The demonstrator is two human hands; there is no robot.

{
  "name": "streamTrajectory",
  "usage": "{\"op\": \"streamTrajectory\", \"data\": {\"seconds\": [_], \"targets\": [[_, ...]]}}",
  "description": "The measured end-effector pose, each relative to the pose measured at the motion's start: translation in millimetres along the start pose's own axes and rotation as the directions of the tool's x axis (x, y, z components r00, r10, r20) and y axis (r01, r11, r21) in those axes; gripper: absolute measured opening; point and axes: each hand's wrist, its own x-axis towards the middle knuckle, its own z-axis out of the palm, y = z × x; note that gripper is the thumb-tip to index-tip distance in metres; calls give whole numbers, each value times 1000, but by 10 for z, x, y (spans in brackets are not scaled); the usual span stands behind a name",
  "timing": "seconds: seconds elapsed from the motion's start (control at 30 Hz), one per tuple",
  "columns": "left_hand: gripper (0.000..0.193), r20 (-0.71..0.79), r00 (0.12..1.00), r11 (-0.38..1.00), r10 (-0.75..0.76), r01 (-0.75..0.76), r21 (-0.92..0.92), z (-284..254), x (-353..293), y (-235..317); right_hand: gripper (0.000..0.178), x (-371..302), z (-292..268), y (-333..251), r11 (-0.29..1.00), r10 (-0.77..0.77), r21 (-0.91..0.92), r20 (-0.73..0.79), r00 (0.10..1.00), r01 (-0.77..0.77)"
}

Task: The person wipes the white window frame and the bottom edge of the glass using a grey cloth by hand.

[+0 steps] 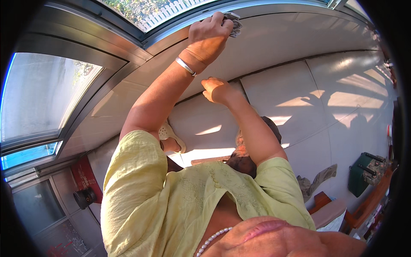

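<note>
Floor (295, 81) of large pale tiles spreads below, streaked with sunlight and shadow. Metal window frame (171, 31) runs above a pale wall (278, 38). A dark green case (358, 173) sits near the floor's right edge, and a cream clog (163, 132) shows under the arms. The left hand (209, 35) is up at the frame's lower edge, fingers bent round a crumpled grey cloth (235, 28) that bunches out past the knuckles against that edge. The right hand (216, 90) hangs lower, apart from the frame, loosely curled; whether it holds anything, I cannot tell. The cloth should handle as light, soft and limp, hard to damage; its gathered middle looks the best hold, leaving loose folds outward. Smallest is a silver bracelet (186, 67) on the left wrist.
</note>
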Motion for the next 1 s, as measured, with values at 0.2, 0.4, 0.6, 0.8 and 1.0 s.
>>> {"op": "streamTrajectory", "data": {"seconds": [0.2,0.4,0.6,0.8,1.0], "targets": [[32,-13,978,968,-209,209,139,-805,-1060,-790,23,-74,-277,-43,999,33,-33,89,995,-30],[41,-301,818,850,-490,525,44,-1232,-1448,-1248,22,-129,-125,-221,994,-84,-56,104,991,90],[43,-388,799,872,-460,488,-28,-1057,-1422,-1224,24,7,-48,-160,988,-62,-136,111,992,77],[42,-415,688,768,-596,638,-45,-980,-1806,-1255,33,58,59,-225,981,20,-193,176,984,15],[44,-547,399,582,-736,786,-209,-1306,-2544,-2003,35,116,101,-227,984,-33,-170,152,988,59]]}}
